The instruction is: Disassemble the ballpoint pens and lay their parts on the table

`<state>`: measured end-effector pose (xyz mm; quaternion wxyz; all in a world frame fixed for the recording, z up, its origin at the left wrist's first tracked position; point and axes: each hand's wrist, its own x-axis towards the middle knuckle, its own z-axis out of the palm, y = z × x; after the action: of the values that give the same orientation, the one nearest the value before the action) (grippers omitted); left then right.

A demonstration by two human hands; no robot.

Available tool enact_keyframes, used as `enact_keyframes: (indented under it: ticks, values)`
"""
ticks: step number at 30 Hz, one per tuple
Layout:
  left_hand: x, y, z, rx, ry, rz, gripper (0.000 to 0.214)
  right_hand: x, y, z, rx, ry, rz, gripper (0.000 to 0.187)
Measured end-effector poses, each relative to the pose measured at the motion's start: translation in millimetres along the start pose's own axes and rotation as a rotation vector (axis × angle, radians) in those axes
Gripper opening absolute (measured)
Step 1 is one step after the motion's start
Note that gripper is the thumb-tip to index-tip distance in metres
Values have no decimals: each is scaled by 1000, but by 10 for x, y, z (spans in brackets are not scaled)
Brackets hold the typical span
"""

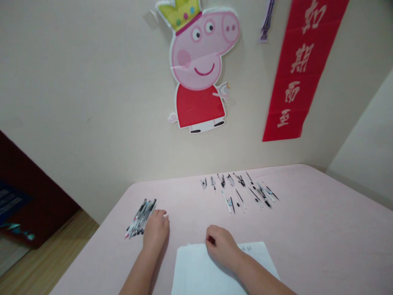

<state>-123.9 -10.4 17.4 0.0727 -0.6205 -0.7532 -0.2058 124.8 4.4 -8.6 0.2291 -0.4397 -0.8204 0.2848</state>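
Note:
My left hand (156,231) is at the left of the table, right beside a bundle of pens (141,219). Its fingers are bent inward, and a small pale bit shows at the fingertips, too small to name. The pens lie side by side, with clear or white barrels and mostly dark ends. Loosely closed, my right hand (223,248) rests on the upper part of a white sheet (193,270); no object shows in its curled fingers. Part of the sheet is hidden under that hand and forearm.
Toward the back of the pink-covered table (322,229) lie several small groups of pen parts (239,180), with dark thin rods, caps and clear pieces. Behind stands a wall with a cartoon pig cutout (199,73) and a red banner (294,82).

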Motion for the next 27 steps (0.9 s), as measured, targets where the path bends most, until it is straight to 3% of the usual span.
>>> enact_keyframes:
  ticks: [4, 10, 18, 27]
  values:
    - [151, -240, 0, 227, 37, -120, 30, 11, -4, -1, 28, 1, 14, 14]
    - [191, -322, 54, 435, 12, -127, 28, 5, -28, -30, 50, 20, -6, 18]
    - [194, -411, 140, 447, -23, -136, 31, 11, -31, -32, 72, 20, -25, 22]
    - [205, -399, 111, 449, -63, -124, 32, 6, -55, -48, 56, 17, -9, 22]
